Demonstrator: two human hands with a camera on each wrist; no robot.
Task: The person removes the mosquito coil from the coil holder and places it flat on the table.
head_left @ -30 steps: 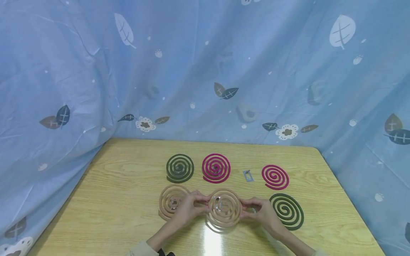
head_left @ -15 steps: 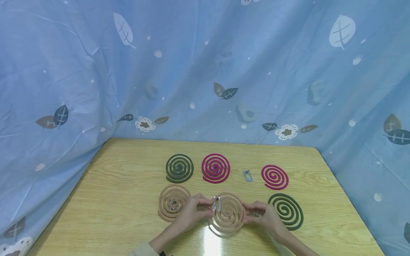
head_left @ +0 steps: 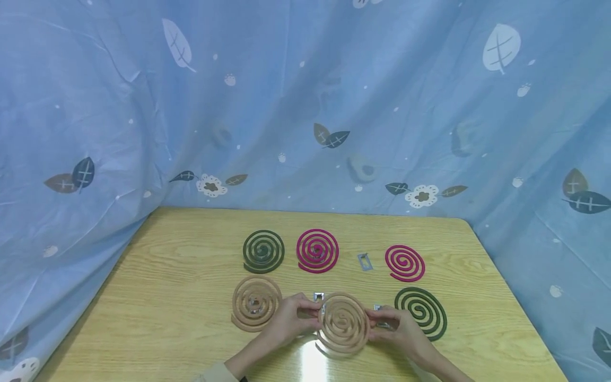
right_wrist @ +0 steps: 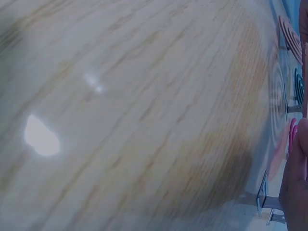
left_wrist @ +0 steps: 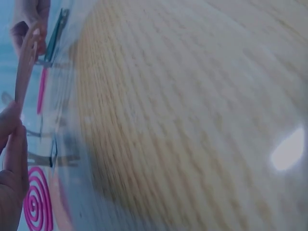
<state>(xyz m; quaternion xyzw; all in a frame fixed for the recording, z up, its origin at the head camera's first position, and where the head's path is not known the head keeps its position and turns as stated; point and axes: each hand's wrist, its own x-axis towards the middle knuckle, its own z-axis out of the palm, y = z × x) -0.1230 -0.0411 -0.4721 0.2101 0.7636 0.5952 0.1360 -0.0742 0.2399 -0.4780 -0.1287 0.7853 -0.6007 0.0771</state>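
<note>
A tan mosquito coil (head_left: 342, 320) is held up between both hands over the near part of the table. My left hand (head_left: 291, 317) pinches its left rim with thumb and fingers, and my right hand (head_left: 406, 330) pinches its right rim. Seen from the left wrist, the coil (left_wrist: 24, 67) shows edge-on, raised off the tabletop. Just behind the left fingertips stands a small metal coil stand (head_left: 319, 297), partly covered by the coil. Another metal stand (head_left: 378, 307) lies by the right fingers, partly hidden behind them.
Left of the hands, a tan coil (head_left: 237, 302) sits on a stand. Behind are a dark green coil (head_left: 263, 260) and a magenta coil (head_left: 317, 265), both over stands. A bare stand (head_left: 365, 261), another magenta coil (head_left: 404, 262) and a green coil (head_left: 420, 313) lie rightward.
Both hands have carried the tan coil slightly right and toward the person. The metal stand first seen through the coil now shows mostly past its left rim.
</note>
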